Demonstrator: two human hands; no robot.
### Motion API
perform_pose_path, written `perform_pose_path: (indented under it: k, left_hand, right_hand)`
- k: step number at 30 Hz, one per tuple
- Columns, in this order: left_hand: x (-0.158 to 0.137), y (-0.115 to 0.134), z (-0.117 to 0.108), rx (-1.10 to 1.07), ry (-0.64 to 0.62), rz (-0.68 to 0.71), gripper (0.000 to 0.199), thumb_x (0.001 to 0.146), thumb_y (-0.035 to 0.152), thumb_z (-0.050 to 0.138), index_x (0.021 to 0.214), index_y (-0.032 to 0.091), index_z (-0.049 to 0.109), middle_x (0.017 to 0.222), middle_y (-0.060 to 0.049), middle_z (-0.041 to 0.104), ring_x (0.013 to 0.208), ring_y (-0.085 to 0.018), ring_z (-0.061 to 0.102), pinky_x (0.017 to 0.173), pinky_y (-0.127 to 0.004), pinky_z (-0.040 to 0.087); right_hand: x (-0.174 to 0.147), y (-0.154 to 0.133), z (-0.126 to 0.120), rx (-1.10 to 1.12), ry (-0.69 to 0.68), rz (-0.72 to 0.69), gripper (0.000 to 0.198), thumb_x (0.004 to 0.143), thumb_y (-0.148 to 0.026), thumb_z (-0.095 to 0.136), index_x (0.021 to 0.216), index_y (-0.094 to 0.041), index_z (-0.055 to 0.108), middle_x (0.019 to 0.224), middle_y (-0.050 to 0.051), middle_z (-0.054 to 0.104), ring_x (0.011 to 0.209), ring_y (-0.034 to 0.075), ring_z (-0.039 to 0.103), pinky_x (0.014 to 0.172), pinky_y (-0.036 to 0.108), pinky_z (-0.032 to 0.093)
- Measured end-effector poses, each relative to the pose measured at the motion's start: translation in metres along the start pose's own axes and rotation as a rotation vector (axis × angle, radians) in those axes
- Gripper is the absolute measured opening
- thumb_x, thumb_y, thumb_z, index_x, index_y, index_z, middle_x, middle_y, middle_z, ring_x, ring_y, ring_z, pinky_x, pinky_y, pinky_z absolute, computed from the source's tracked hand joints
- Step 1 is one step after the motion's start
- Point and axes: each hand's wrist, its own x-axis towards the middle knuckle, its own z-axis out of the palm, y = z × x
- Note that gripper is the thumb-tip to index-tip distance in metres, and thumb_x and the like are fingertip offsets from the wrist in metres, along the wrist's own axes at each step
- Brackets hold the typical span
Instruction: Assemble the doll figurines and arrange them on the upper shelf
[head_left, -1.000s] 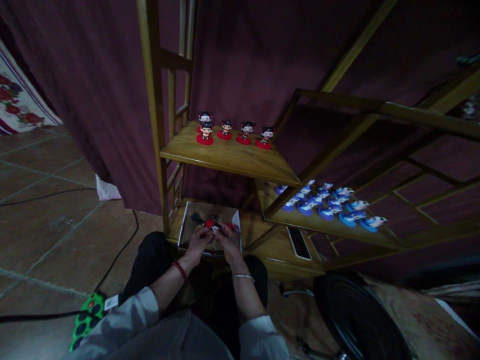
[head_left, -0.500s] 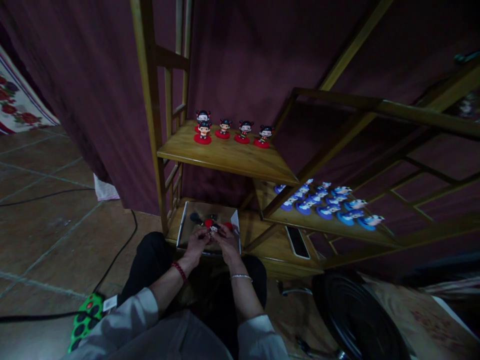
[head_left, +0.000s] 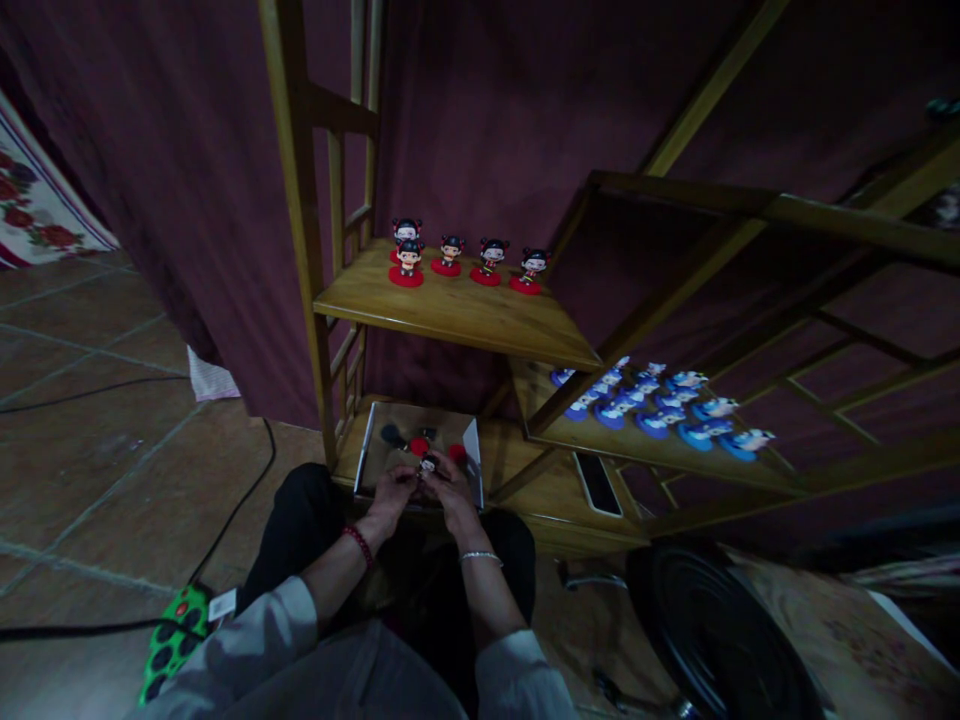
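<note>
Over the near side of a shallow white-edged box (head_left: 471,440), both hands are closed around one small black-haired figurine (head_left: 428,464). My left hand (head_left: 393,492) pinches it from the left, and my right hand (head_left: 450,486) grips it from the right, with fingertips close together. Its white face shows between the fingers, while its lower part is hidden. In the box just beyond the hands lie a red round base (head_left: 420,446), another red piece (head_left: 457,455) and a dark item (head_left: 391,434) too dim to identify.
Several similar figurines on red bases (head_left: 490,258) stand on the wooden shelf (head_left: 450,305) above. Blue and white figurines (head_left: 657,414) fill a lower shelf at right. A phone (head_left: 598,484) lies right of the box. A black round seat (head_left: 720,630) and a green power strip (head_left: 174,640) flank me.
The figurine in my hands has come slightly lower and toward me, so the red base behind it shows more fully. My hands stay closed around it.
</note>
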Motion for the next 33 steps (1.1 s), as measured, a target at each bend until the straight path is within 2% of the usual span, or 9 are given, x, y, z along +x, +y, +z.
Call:
perform_pose_path:
  k: [12,16,26,33]
  left_hand:
    - [-0.013,0.017,-0.004,-0.008,-0.036,0.005,0.009,0.065,0.011,0.067,0.071,0.014,0.060,0.064,-0.002,0.065,0.057,-0.012,0.061,0.060,-0.026,0.049]
    - [-0.016,0.019,-0.003,-0.011,-0.040,0.020,0.010,0.064,0.014,0.068,0.071,0.013,0.061,0.065,-0.003,0.065,0.058,-0.012,0.060,0.060,-0.026,0.048]
    - [-0.013,0.017,-0.003,-0.016,-0.020,0.036,0.013,0.060,0.016,0.070,0.069,0.013,0.061,0.062,-0.001,0.063,0.056,-0.011,0.058,0.057,-0.024,0.046]
    - [-0.016,0.019,-0.003,-0.021,-0.020,0.032,0.015,0.060,0.018,0.071,0.069,0.013,0.061,0.061,0.000,0.063,0.055,-0.011,0.058,0.057,-0.025,0.047]
  right_hand:
    - [-0.003,-0.009,0.001,0.135,-0.075,0.066,0.061,0.051,-0.035,0.078,0.108,-0.021,0.063,0.090,0.004,0.071,0.078,0.018,0.064,0.072,0.031,0.050]
    - [-0.005,-0.014,0.001,0.128,-0.080,0.053,0.056,0.052,-0.035,0.077,0.106,-0.021,0.065,0.090,0.005,0.071,0.076,0.017,0.063,0.070,0.029,0.049]
    - [-0.004,-0.013,-0.002,0.140,-0.114,0.034,0.059,0.053,-0.036,0.077,0.108,-0.022,0.064,0.097,0.005,0.070,0.078,0.016,0.063,0.069,0.028,0.048]
    - [-0.011,-0.025,0.003,0.115,-0.118,0.030,0.060,0.053,-0.036,0.078,0.110,-0.023,0.064,0.096,0.004,0.069,0.081,0.016,0.062,0.071,0.027,0.047]
